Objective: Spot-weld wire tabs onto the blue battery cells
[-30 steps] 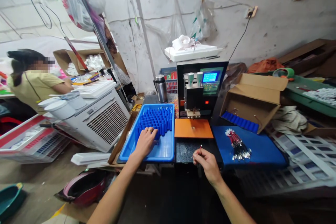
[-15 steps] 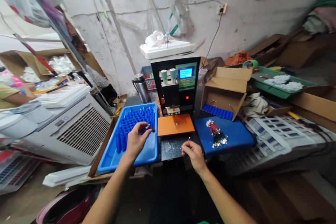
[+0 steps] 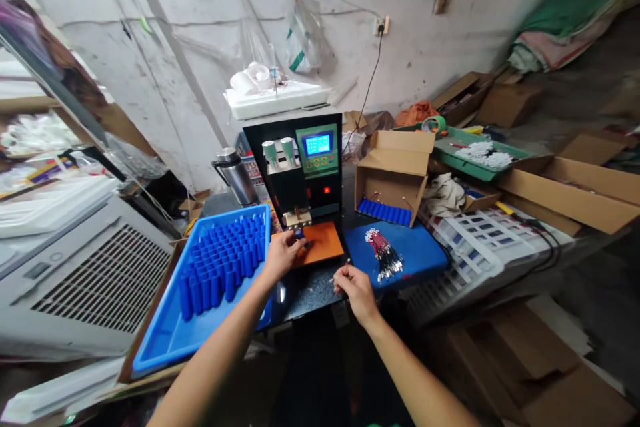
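My left hand [image 3: 281,255] is closed around a blue cylindrical battery cell [image 3: 299,233], just under the electrode tips of a black spot welder [image 3: 327,203] and above its orange plate [image 3: 325,243]. Whether the cell touches the tips I cannot tell. In front of the plate, my right hand [image 3: 355,287] pinches a thin wire lead [image 3: 348,262] with a red part showing above the fingers. Left of the machine, a blue tray [image 3: 160,340] holds many upright blue cells [image 3: 220,263]. A bundle of red and black wire leads [image 3: 384,253] lies on a blue surface [image 3: 420,250] at the right.
Behind the bundle stands an open cardboard box [image 3: 400,147] with a row of blue cells inside. A steel flask [image 3: 236,173] is behind the tray. Further right are a green tray [image 3: 465,160] with white parts and white plastic crates [image 3: 465,253].
My left hand has moved from over the blue tray to the welder's tips, bringing the battery cell there. My right hand still pinches the wire lead. The view has turned right.
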`<act>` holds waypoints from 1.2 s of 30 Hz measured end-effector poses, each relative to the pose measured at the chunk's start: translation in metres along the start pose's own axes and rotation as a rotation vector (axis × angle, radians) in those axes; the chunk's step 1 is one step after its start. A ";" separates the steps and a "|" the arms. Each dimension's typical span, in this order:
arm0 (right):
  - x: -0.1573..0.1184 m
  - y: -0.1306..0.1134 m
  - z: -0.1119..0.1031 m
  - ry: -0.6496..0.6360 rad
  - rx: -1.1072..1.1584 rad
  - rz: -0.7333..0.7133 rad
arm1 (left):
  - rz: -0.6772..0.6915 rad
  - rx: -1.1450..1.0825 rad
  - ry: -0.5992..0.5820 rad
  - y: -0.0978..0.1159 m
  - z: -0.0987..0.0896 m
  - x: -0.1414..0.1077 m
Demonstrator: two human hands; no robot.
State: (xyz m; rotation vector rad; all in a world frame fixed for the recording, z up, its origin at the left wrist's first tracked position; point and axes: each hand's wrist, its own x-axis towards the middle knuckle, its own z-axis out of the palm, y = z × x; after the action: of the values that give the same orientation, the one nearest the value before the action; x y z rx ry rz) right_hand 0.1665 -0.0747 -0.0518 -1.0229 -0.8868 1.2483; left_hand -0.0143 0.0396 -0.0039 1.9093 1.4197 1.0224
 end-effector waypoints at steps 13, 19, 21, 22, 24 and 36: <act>0.058 -0.018 0.013 0.069 0.034 -0.078 | -0.013 -0.184 -0.022 0.000 0.011 -0.014; 0.075 -0.025 0.031 0.065 0.016 -0.082 | -0.008 -0.184 -0.008 -0.008 0.018 -0.010; 0.083 -0.027 0.040 0.046 0.004 -0.102 | 0.006 -0.196 -0.011 -0.010 0.020 -0.010; 0.087 -0.027 0.044 0.042 -0.004 -0.113 | 0.017 -0.200 -0.012 -0.011 0.020 -0.009; 0.096 -0.026 0.051 0.039 -0.018 -0.133 | 0.044 -0.205 -0.009 -0.014 0.021 -0.009; 0.112 -0.008 0.061 0.029 -0.207 -0.204 | 0.079 -0.196 0.019 -0.020 0.023 -0.009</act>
State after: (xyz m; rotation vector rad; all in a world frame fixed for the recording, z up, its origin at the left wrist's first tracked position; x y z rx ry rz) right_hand 0.1253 0.0438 -0.0267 -1.0805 -1.0859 0.9834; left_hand -0.0074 0.0368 -0.0352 1.8289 1.2135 1.1742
